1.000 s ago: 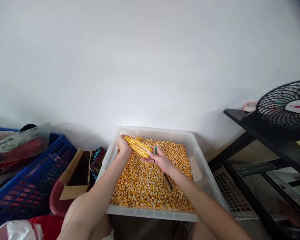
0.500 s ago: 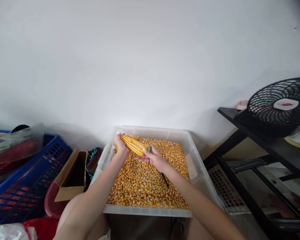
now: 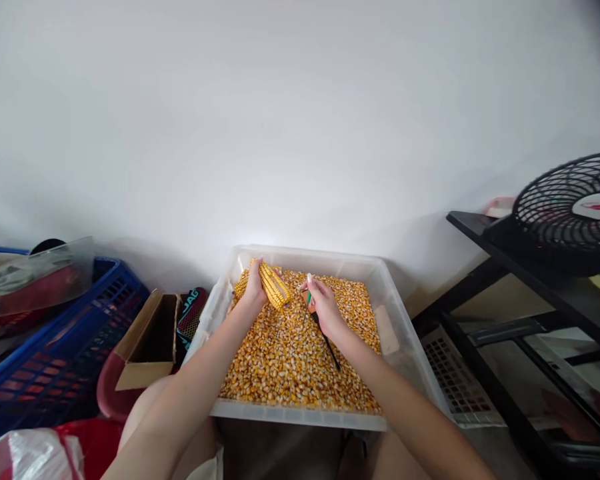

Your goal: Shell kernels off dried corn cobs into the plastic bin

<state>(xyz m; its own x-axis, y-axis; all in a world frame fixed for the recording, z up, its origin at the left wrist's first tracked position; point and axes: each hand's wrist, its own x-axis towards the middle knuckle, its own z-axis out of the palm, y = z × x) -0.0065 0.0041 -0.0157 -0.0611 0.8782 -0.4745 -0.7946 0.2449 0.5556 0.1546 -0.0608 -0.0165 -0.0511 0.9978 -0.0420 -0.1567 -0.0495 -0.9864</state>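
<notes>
Soft light, faint shadows
Wall (image 3: 290,207) brightest beyond left hand (image 3: 255,287) and right hand (image 3: 325,308); fan (image 3: 597,207), right of both, stretched.

The right hand (image 3: 324,303), earlier touching the corn cob (image 3: 275,287), is now apart, just right of it; the cob's lower end points more steeply downward.

White wall (image 3: 300,127), black rack (image 3: 510,325)
</notes>
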